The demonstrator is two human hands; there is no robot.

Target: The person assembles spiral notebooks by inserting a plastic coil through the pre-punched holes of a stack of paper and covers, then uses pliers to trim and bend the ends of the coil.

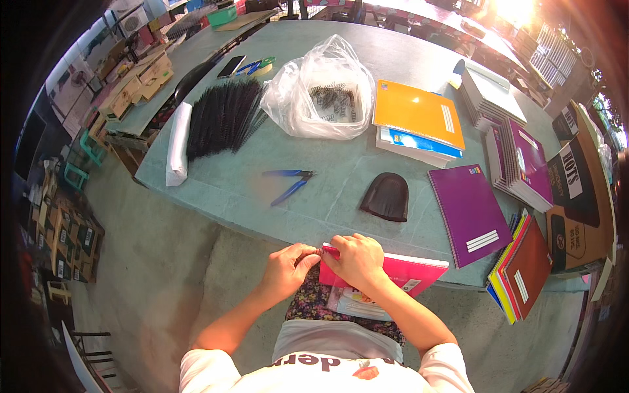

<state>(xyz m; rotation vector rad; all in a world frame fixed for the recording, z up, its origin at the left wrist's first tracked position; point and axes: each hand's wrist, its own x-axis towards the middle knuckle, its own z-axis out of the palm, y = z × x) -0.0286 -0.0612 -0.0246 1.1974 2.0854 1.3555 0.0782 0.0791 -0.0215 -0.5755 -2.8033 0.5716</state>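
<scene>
A pink spiral notebook (pixel 400 270) rests on my lap, its coiled edge turned toward the table. My right hand (pixel 357 262) is wrapped over the notebook's left end and grips it. Against that same corner, my left hand (pixel 288 270) is closed in a pinch; whatever lies between its fingertips is too small to make out. Beneath the notebook shows a clear plastic piece with a printed cover (pixel 360 304). On the table ahead lie blue-handled pliers (pixel 291 185), spread apart, and a dark, rounded block (pixel 385 198).
Black plastic coils (pixel 223 118) lie beside a white roll (pixel 178 144). A plastic-wrapped tub (pixel 337 121) holds loose coils. Orange notebooks (pixel 419 112), a purple notebook (pixel 470 215) and a brown notebook (pixel 526 265) are to the right, the latter overhanging the edge near a cardboard box (pixel 576 196).
</scene>
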